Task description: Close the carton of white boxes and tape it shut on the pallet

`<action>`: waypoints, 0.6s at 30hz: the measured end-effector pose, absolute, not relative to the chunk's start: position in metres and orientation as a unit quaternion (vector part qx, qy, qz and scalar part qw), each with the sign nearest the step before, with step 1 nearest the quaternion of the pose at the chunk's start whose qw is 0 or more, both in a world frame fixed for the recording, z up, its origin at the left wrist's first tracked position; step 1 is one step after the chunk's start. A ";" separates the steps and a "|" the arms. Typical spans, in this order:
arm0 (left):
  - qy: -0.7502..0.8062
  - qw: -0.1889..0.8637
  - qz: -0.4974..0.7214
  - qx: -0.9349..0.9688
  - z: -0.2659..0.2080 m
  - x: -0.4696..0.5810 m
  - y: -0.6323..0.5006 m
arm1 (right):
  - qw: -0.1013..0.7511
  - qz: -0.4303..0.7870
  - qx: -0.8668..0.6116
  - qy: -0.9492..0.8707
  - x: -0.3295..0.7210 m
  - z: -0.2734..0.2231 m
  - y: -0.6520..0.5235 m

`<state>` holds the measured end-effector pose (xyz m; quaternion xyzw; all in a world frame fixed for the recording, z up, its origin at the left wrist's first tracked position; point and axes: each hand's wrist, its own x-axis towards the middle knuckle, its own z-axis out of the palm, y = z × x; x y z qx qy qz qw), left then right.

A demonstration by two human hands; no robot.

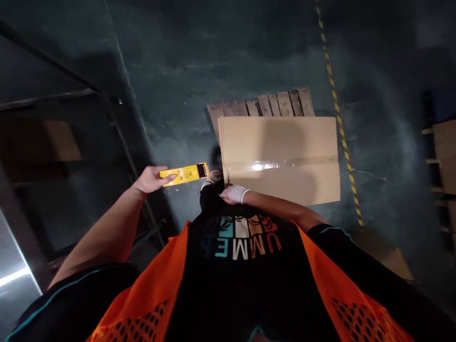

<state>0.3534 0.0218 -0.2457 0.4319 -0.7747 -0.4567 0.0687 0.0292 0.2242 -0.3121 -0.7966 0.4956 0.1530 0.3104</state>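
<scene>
My left hand [152, 179] grips a yellow tape dispenser [185, 173] by its handle end, held out level to the left of a taped cardboard box [280, 159]. A strip of clear tape runs along the box's top seam. My right hand [234, 194], in a white glove, rests at the near left corner of the box, close to my waist. Whether its fingers hold anything is hidden.
The box lies on a wooden pallet [263, 103] on a dark concrete floor. A yellow-and-black floor line [338, 114] runs past on the right. Metal racking [71, 123] with cardboard stands at left; more boxes on shelves [441, 156] at far right.
</scene>
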 end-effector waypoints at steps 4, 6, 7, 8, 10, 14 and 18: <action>-0.786 0.042 -0.436 0.437 -0.264 0.367 0.014 | 0.382 0.063 -0.777 0.496 0.010 -0.318 0.236; -0.789 0.020 -0.422 0.447 -0.273 0.364 0.012 | 0.417 0.010 -0.753 0.508 0.002 -0.320 0.241; -0.788 0.011 -0.418 0.452 -0.277 0.361 0.010 | 0.433 -0.004 -0.737 0.519 -0.001 -0.320 0.243; -0.787 0.003 -0.416 0.454 -0.281 0.357 0.009 | 0.448 -0.009 -0.718 0.533 -0.004 -0.319 0.246; -0.784 -0.012 -0.415 0.461 -0.287 0.352 0.009 | 0.467 -0.014 -0.667 0.580 -0.013 -0.315 0.253; -0.773 -0.041 -0.408 0.484 -0.294 0.347 0.007 | 0.465 -0.051 -0.550 0.692 -0.048 -0.297 0.283; -0.770 -0.073 -0.391 0.498 -0.297 0.329 0.004 | 0.407 -0.062 -0.494 0.766 -0.092 -0.274 0.327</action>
